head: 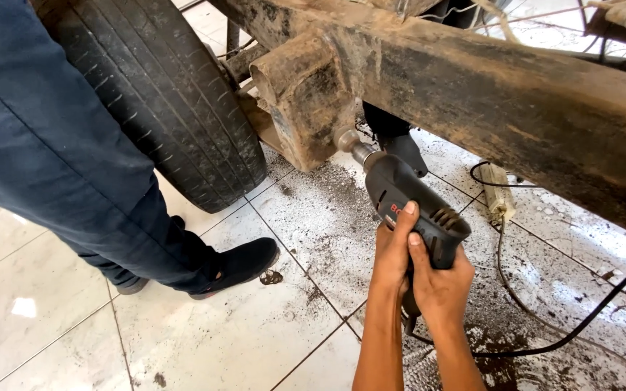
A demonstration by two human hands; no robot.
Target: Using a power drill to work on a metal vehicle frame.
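Note:
Both my hands grip a dark corded power drill (400,190) in the middle of the view. My left hand (394,250) wraps the side of its body, and my right hand (440,284) clasps the handle underneath. The drill's chuck (353,147) points up and left against the lower edge of a rusty steel bracket (304,98). That bracket hangs from a long, mud-caked frame beam (516,101) running to the right.
A person in blue trousers (52,145) and dark shoes (237,264) stands at left beside a black tyre (168,94). A black cable (581,322) trails over the white tiled floor (255,340), which carries dark grit. A pale plug block (498,192) lies at right.

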